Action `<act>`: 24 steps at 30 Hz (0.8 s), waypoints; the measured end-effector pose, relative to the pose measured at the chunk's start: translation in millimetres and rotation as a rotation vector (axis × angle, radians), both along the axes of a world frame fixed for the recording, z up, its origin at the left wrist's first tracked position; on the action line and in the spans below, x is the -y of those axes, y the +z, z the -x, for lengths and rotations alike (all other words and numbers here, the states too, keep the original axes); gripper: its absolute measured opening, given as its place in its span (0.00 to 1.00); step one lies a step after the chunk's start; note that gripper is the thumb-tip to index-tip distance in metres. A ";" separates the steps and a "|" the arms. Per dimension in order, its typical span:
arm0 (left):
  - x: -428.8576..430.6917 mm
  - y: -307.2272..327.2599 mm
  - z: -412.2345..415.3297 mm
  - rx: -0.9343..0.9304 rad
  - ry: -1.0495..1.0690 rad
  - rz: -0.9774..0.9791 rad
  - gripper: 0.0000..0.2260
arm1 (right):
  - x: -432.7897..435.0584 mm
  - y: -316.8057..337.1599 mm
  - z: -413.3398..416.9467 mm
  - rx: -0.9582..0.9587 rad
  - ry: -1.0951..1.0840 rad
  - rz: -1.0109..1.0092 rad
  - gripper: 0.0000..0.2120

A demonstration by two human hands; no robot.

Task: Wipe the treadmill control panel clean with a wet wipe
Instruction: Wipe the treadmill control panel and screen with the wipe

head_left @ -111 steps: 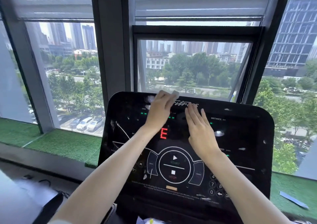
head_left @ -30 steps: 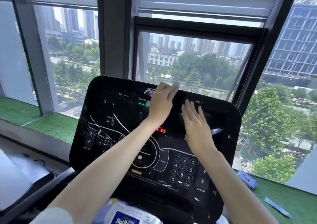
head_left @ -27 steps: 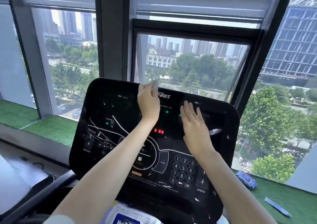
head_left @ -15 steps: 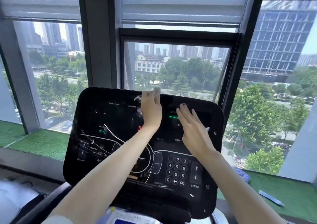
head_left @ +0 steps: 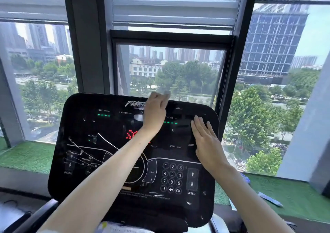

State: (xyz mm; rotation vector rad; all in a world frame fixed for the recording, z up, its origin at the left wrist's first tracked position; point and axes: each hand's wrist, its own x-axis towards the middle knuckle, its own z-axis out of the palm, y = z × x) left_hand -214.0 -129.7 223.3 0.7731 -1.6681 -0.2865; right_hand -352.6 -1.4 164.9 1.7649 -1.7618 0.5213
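The black glossy treadmill control panel (head_left: pixel 107 131) fills the middle of the head view, with green and red lights and a number keypad. My left hand (head_left: pixel 154 113) presses on its top edge near the logo, fingers closed over a pale wet wipe (head_left: pixel 167 92) that peeks out past the fingertips. My right hand (head_left: pixel 207 143) lies flat and open on the panel's upper right part, holding nothing.
A pack of wet wipes (head_left: pixel 114 228) shows at the bottom edge below the panel. Windows with dark frames stand right behind the panel. Green artificial turf (head_left: pixel 285 195) lines the sill, with a small flat object on it at right.
My left hand with the wipe slid left along the panel's top edge and has now moved back to the right. My right hand shifted right on the panel. The camera view shifted.
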 end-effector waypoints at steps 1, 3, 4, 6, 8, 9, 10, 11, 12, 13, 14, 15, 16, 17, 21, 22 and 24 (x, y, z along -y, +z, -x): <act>1.5 -0.8 -2.9 -0.141 0.084 -0.053 0.12 | 0.7 -0.3 -0.1 -0.004 -0.007 0.001 0.41; -5.2 -5.2 3.1 -0.272 0.144 -0.099 0.11 | 1.9 -1.9 -1.1 -0.008 -0.023 0.001 0.41; -11.8 -7.8 11.0 -0.199 0.108 -0.058 0.10 | 2.1 -2.7 -1.7 -0.009 -0.026 -0.001 0.41; -21.7 -14.7 21.9 0.022 -0.081 0.056 0.10 | 1.9 -3.6 -2.1 -0.012 -0.020 -0.006 0.42; -18.3 -13.4 15.2 0.060 -0.168 0.089 0.09 | 1.9 -3.6 -2.1 -0.009 -0.010 -0.002 0.42; -11.5 -12.2 10.2 -0.029 -0.120 0.070 0.10 | 2.0 -3.5 -2.1 -0.001 -0.009 -0.002 0.43; -6.6 -11.4 5.2 -0.171 -0.021 0.029 0.10 | 2.4 -3.5 -2.3 0.009 -0.010 -0.002 0.43; -6.5 -11.3 2.8 -0.319 0.071 -0.037 0.10 | 2.9 -4.0 -2.6 0.019 -0.012 -0.002 0.43; -9.2 -12.1 4.9 -0.394 0.119 -0.080 0.09 | 3.0 -4.5 -2.5 0.030 -0.011 -0.002 0.43; -14.6 -12.5 11.1 -0.368 0.121 -0.083 0.09 | 3.1 -5.1 -2.0 0.036 -0.006 0.001 0.43; -20.8 -13.6 19.9 -0.244 0.075 -0.028 0.10 | 3.1 -5.3 -1.4 0.037 -0.001 0.004 0.43; -24.6 -16.6 27.4 -0.094 -0.023 0.038 0.10 | 2.8 -5.3 -0.8 0.033 0.004 0.006 0.43; -25.2 -19.1 29.9 0.023 -0.134 0.088 0.10 | 2.7 -5.2 -0.2 0.029 0.009 0.006 0.43; -23.8 -18.0 28.5 0.073 -0.194 0.103 0.09 | 2.7 -5.1 0.1 0.029 0.013 0.007 0.43; -15.5 -11.9 22.5 -0.314 0.041 -0.065 0.12 | 2.9 -5.3 -1.1 0.050 0.014 0.006 0.43; -20.5 -11.6 27.0 -0.308 0.063 -0.061 0.13 | 2.6 -5.3 -1.2 0.053 0.014 0.005 0.43; -32.0 -14.6 41.4 -0.047 -0.076 0.039 0.12 | 2.1 -4.3 -0.2 0.045 0.018 0.005 0.43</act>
